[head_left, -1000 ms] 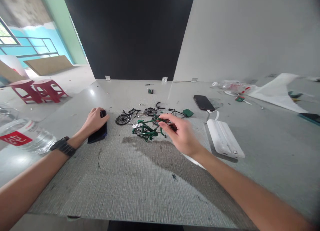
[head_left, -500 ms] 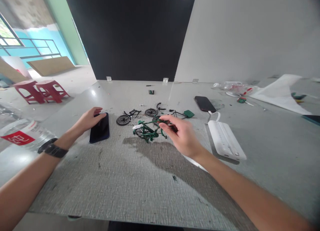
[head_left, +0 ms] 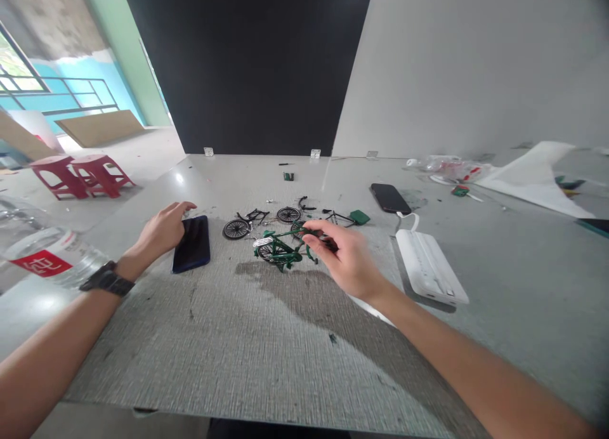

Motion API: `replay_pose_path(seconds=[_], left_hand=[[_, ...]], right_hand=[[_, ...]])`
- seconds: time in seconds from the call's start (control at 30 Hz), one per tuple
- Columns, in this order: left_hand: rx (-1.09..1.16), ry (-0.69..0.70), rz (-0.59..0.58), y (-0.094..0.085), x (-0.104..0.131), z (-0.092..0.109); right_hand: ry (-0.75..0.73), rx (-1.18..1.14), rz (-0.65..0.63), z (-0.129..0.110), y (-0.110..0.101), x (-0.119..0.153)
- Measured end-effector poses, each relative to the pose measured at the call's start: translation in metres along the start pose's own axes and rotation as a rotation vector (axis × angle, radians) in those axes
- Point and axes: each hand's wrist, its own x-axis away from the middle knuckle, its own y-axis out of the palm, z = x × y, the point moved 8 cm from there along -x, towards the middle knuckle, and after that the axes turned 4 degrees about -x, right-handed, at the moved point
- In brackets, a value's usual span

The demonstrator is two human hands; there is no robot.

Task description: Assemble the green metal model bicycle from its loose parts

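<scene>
A small green toy bicycle is held up over the table by its front end, between the thumb and fingers of my right hand. My left hand is at the left edge of a dark phone, with its index finger stretched out above the phone's top corner. Behind the green bicycle lie a black wheel, another black wheel, a thin black frame and a green piece.
A second phone is cabled to a white power bank on the right. A water bottle stands at the left. Crumpled clear plastic and a white sheet lie at the back right; red stools stand beyond the table.
My left hand has slid slightly off the phone to its left edge, and its index finger has straightened. My right hand and the green bicycle look nearly the same.
</scene>
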Motion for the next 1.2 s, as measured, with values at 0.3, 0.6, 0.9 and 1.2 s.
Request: replay_pose_path(seconds=[0.3,0.6,0.9,1.2], left_hand=[[0.199,0.082,0.231,-0.048,0.013,0.038],[0.272,0.064,0.049,-0.024,0.007,0.025],[0.233,0.055,0.133,-0.032,0.01,0.029],[0.248,0.105,0.126,-0.036,0.015,0.049]], right_hand=[[-0.013,0.049,0.007,0.0,0.0,0.001],[0.003,0.043,0.011,-0.001,0.001,0.001],[-0.002,0.046,0.013,-0.001,0.0,0.001],[-0.002,0.048,0.018,-0.001,0.0,0.002]])
